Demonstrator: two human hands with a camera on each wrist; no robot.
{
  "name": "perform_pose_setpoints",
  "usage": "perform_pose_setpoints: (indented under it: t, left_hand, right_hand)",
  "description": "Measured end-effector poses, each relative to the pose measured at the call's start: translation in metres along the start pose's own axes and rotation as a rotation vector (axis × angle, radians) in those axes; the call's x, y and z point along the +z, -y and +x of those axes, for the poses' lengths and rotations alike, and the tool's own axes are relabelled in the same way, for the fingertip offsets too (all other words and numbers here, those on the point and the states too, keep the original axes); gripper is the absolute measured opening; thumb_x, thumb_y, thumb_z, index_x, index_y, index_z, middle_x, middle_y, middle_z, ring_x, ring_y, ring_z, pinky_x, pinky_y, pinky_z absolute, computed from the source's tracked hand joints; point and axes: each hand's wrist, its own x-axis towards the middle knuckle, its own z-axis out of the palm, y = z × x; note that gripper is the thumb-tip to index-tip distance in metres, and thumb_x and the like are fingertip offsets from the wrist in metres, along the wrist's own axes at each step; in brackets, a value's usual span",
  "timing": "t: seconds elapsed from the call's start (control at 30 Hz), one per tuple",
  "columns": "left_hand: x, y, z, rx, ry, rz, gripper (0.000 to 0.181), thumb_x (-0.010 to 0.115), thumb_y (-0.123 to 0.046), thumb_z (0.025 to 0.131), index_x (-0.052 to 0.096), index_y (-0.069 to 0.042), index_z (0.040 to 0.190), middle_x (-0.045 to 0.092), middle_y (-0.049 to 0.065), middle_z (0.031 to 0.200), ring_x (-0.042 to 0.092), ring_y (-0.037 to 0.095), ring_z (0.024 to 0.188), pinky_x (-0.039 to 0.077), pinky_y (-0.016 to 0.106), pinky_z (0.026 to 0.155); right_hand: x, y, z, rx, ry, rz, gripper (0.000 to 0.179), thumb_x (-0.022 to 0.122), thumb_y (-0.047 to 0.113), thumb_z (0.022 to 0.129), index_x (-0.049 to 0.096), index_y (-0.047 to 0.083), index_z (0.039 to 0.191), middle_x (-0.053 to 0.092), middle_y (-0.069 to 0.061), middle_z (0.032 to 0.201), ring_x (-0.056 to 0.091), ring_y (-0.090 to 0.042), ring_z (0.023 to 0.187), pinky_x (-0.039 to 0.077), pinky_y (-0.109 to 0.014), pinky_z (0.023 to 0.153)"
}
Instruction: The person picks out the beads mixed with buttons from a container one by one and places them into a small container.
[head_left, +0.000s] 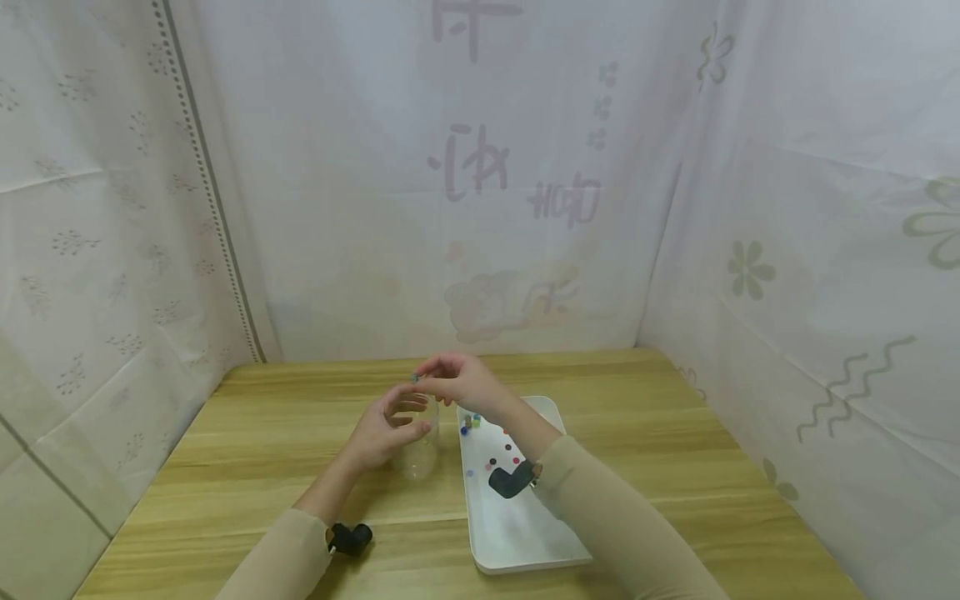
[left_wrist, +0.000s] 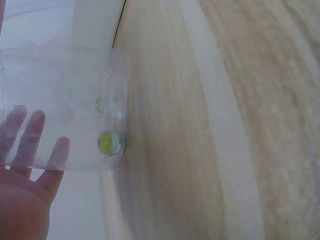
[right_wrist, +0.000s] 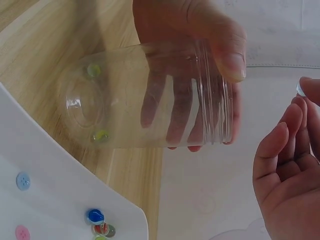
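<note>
A clear plastic jar (head_left: 418, 460) stands upright on or just above the wooden table, its mouth uncovered. My left hand (head_left: 384, 432) holds it round the upper side, with fingers seen through the wall in the right wrist view. Inside, at the bottom, lie a yellow-green marble (left_wrist: 108, 143) and a smaller-looking greenish marble (left_wrist: 100, 105). My right hand (head_left: 468, 385) is above the jar's mouth, pinching a small light-blue marble (right_wrist: 300, 89) between thumb and fingertips. Most of that marble is hidden by the fingers.
Right of the jar lies a white tray (head_left: 495, 542), partly under my right forearm. Several marbles, including a blue one (right_wrist: 94, 216), sit grouped in its far left corner. Several buttons are spread in it, among them a light-blue button (right_wrist: 23, 181) and a pink button (right_wrist: 22, 232).
</note>
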Motion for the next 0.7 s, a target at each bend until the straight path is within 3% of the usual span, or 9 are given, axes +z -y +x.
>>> perform_pose_setpoints:
  t: [0.1, 0.37, 0.47, 0.7]
  left_hand:
    - [0.000, 0.000, 0.000, 0.000, -0.006, 0.003, 0.058, 0.078, -0.018, 0.098, 0.056, -0.011, 0.151, 0.060, 0.031, 0.152, 0.058, 0.046, 0.142, 0.047, 0.068, 0.120]
    - [0.001, 0.000, -0.001, -0.004, -0.012, -0.005, 0.060, 0.079, -0.016, 0.098, 0.055, -0.007, 0.153, 0.065, 0.021, 0.148, 0.059, 0.046, 0.142, 0.047, 0.067, 0.121]
    - [0.001, -0.003, -0.001, -0.009, -0.011, -0.006, 0.060, 0.080, -0.016, 0.098, 0.056, -0.009, 0.153, 0.065, 0.020, 0.149, 0.059, 0.044, 0.142, 0.046, 0.067, 0.121]
    - [0.000, -0.004, -0.001, -0.015, -0.014, -0.001, 0.057, 0.080, -0.016, 0.098, 0.058, -0.014, 0.150, 0.065, 0.019, 0.149, 0.059, 0.043, 0.142, 0.046, 0.066, 0.122]
  right_hand:
    - [0.001, 0.000, 0.001, -0.010, 0.004, -0.017, 0.027, 0.080, 0.031, 0.101, 0.078, 0.017, 0.124, 0.075, 0.000, 0.106, 0.064, -0.016, 0.087, 0.055, -0.027, 0.071]
    - [-0.008, -0.002, -0.002, -0.012, -0.050, 0.016, 0.045, 0.080, 0.030, 0.100, 0.070, 0.022, 0.143, 0.067, -0.007, 0.140, 0.068, -0.025, 0.103, 0.056, -0.028, 0.075]
    - [-0.015, -0.004, -0.004, -0.018, -0.073, 0.045, 0.047, 0.078, 0.026, 0.101, 0.067, 0.020, 0.146, 0.066, -0.010, 0.142, 0.068, -0.030, 0.102, 0.055, -0.028, 0.076]
    - [-0.031, -0.014, -0.010, -0.011, -0.115, 0.047, 0.046, 0.079, 0.025, 0.101, 0.067, 0.018, 0.145, 0.069, -0.009, 0.139, 0.069, -0.020, 0.094, 0.056, -0.029, 0.077]
